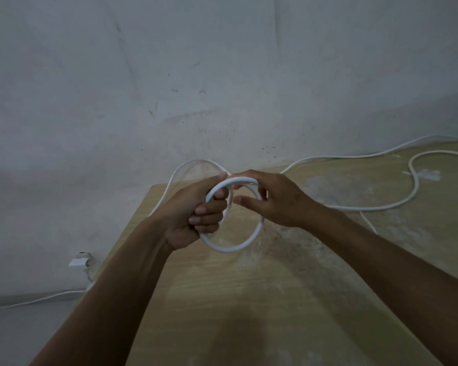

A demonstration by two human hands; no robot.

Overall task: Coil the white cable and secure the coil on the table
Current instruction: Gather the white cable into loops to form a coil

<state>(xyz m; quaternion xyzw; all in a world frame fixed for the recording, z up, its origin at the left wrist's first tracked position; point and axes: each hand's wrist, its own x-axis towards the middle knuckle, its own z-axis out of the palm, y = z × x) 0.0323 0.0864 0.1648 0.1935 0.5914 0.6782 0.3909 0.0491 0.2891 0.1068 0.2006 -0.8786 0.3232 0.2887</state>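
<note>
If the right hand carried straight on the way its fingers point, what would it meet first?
Most likely the left hand gripping the white cable coil. The right hand points leftward at it from close by, fingers already across the coil's top; depth is unclear.

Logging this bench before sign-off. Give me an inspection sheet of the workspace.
Surface: wooden table, pale dusty smears.
Job's things: white cable, a small coil held above the table, the rest snaking loose to the right.
Clutter: nothing seen.
Grippers: left hand grips the coil; right hand pinches its top.
Cables: another white lead along the floor, left.
Surroundings: scuffed grey wall; white wall plug.
</note>
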